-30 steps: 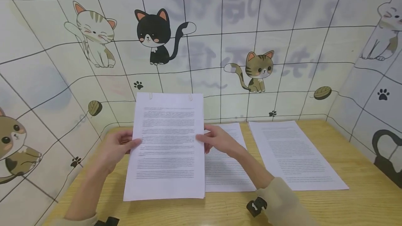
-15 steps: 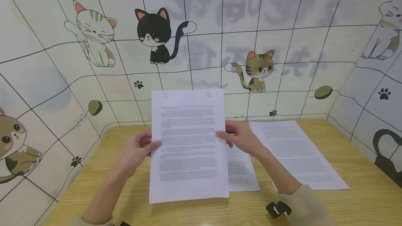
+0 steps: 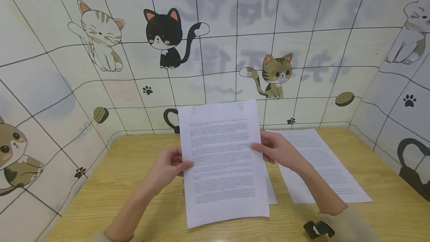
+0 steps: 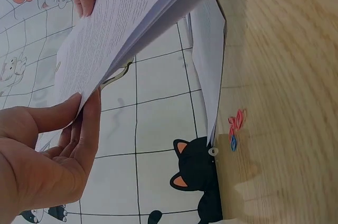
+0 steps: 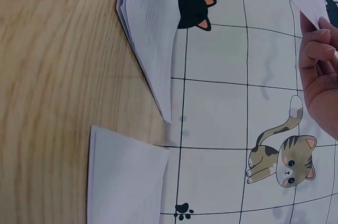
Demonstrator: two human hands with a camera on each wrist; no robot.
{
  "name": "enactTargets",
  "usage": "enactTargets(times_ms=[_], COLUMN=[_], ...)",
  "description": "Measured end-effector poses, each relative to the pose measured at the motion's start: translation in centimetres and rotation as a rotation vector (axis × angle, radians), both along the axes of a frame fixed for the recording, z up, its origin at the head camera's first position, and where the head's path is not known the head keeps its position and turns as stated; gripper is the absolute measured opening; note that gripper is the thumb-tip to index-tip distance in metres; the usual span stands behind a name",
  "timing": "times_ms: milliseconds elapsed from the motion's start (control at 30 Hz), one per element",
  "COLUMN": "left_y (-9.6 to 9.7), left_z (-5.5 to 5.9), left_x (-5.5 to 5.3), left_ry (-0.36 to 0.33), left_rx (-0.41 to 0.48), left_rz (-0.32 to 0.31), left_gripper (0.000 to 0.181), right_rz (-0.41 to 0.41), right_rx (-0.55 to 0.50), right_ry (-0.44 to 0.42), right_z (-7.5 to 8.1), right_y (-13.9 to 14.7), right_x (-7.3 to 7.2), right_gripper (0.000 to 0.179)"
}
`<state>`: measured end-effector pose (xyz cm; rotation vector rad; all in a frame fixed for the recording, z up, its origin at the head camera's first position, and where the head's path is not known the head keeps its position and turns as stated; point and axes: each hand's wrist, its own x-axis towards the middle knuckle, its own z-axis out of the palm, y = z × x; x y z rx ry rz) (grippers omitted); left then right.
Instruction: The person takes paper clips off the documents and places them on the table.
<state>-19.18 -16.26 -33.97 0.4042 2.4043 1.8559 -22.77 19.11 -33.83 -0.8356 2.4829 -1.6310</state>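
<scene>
We see the clipped sheaf [image 3: 221,163] held up off the counter [image 3: 100,182], printed side toward us. Its long axis runs nearly upright, the top leaning a little to the left, and two pale clips [image 3: 240,106] sit on its top edge. In the left wrist view its sheets part slightly along one edge.

We have a hand at each side of the clipped sheaf, so it lies between them and neither is clearly nearer. The left hand [image 3: 168,167] pinches its left edge, thumb in front and fingers behind; the right hand [image 3: 279,148] pinches its right edge, somewhat higher up.

Behind the clipped sheaf and mostly hidden by it, a middle stack [image 3: 271,189] lies on the counter, a corner showing past the sheaf's lower right. Further right of the sheaf lies a right stack [image 3: 330,167], partly covered by our right forearm. Below the sheaf on the counter is a small red and blue item [image 4: 235,126], too small for us to identify. Beyond the sheaf rises a cat-printed wall covering [image 3: 218,29].
</scene>
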Motion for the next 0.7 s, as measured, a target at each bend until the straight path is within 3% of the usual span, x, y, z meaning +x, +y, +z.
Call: enactTargets(times_ms=[300,700], left_y=[1.3,2.2], left_z=[-0.8,-1.3], left_x=[-0.5,-1.1], left_ry=[0.022,0.092], left_rx=[-0.042,-0.125], left_rz=[-0.043,-0.077], left_gripper=[0.026,0.029], right_rz=[0.058,0.092], right_rx=[0.040,0.093], right_ry=[-0.042,-0.023], right_z=[0.0,0.0], right_y=[1.9,3.0], right_x=[0.1,-0.1], right_gripper=[0.026,0.027])
